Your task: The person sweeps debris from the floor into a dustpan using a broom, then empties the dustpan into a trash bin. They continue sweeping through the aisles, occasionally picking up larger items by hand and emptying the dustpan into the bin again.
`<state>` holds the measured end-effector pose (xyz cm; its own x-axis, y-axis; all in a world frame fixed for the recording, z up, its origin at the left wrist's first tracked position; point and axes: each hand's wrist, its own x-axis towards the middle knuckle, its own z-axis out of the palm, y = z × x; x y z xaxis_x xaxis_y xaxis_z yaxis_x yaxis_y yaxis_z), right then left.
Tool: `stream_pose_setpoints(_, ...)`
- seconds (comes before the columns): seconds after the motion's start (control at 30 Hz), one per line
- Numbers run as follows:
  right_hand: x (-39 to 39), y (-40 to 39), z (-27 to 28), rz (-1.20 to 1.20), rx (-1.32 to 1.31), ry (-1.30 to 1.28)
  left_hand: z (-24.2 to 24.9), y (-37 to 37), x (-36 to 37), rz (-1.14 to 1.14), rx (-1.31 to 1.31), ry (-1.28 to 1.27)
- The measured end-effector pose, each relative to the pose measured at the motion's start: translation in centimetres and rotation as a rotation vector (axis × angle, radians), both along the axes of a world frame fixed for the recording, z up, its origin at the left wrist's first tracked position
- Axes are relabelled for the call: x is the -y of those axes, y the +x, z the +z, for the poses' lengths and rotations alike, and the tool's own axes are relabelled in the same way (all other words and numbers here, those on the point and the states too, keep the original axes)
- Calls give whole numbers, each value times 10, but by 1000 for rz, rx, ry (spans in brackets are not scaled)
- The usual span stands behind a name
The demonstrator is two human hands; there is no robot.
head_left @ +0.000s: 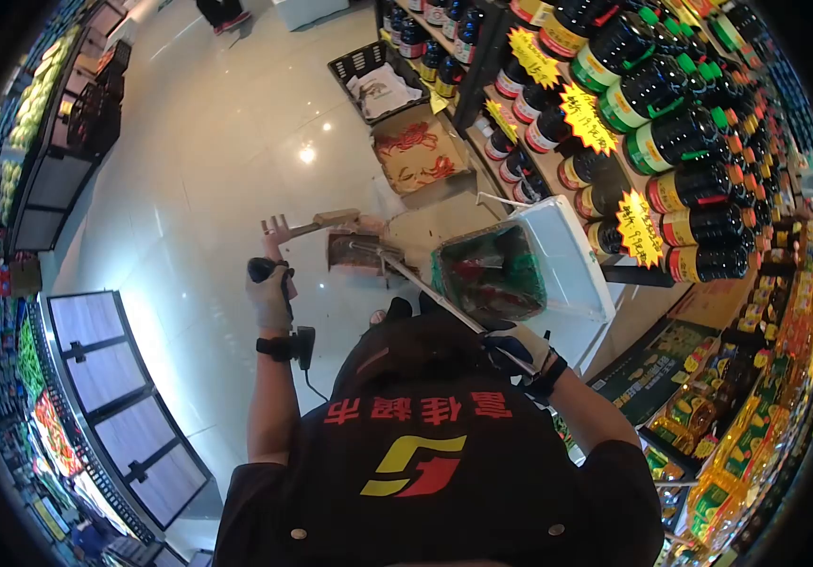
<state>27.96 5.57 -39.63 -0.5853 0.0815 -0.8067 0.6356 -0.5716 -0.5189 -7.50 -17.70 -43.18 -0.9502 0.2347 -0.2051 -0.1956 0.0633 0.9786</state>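
My left hand (272,300), in a light glove with dark fingertips, is closed at the left, with a pinkish pronged piece (275,232) just beyond it. What it holds is something I cannot make out. A tan, flat-ended tool (323,222) extends from near that piece towards the dustpan. On the right, my gloved right hand (517,350) wraps around a long metal pole (435,296) beside my body. The pole slants down to a brownish dustpan (357,255) on the floor, at the edge of a flattened cardboard sheet (414,230).
A green-lined bin (492,274) stands by a white foam box (572,260) at my right. Beyond are a carton with red strands (421,146) and a black crate (345,71). Shelves of dark sauce bottles (662,142) line the right; produce displays (128,406) line the left.
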Motion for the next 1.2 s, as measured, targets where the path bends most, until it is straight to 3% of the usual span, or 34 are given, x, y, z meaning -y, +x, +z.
stream_pose_setpoints(0.17, 2, -13, 10, -169, 51, 57, -24, -16, 51, 154, -21, 54)
stream_pose_setpoints(0.23, -2, -10, -38, -172, -25, 474, -27, -21, 61, 252, 30, -36)
stream_pose_setpoints(0.33, -31, -16, -72, -292, -18, 358, -56, -32, 83, 322, 25, -55)
stream_pose_setpoints(0.37, -46, -13, -106, -330, -63, 434, -70, -33, 89, 317, 31, -54)
stream_pose_setpoints(0.47, -91, -20, -122, -466, 21, 332, -103, -32, 106, 424, 69, -232)
stream_pose_setpoints(0.57, -118, -15, -157, -436, 159, 269, -88, -31, 105, 484, 46, -209)
stream_pose_setpoints(0.63, -109, -22, -159, -520, 202, 229, -75, -32, 108, 404, 62, -187)
stream_pose_setpoints(0.7, -85, -27, -140, -571, 199, 116, -68, -24, 107, 412, -140, -329)
stream_pose_setpoints(0.83, -58, -4, -146, -403, 123, -166, -117, -47, 172, 342, -184, -678)
stream_pose_setpoints(0.9, -47, -12, -145, -378, 91, -166, -137, -54, 198, 263, 259, -287)
stream_pose_setpoints(0.93, -38, -22, -141, -351, 117, -50, -139, -46, 196, 373, 224, -99)
stream_pose_setpoints(0.97, -33, -30, -141, -323, 139, 69, -166, -51, 216, 440, 224, -183)
stream_pose_setpoints(1.03, -33, -43, -180, -339, 122, 21, -162, -42, 217, 445, 183, -156)
stream_pose_setpoints(1.1, -36, -68, -215, -383, 202, 157, -118, -21, 188, 456, 287, -226)
stream_pose_setpoints(1.17, -38, -97, -248, -169, 103, 631, -84, -3, 162, 457, 392, -289)
stream_pose_setpoints(1.2, -41, -108, -278, -38, 105, 920, -77, 2, 154, 453, 384, -453)
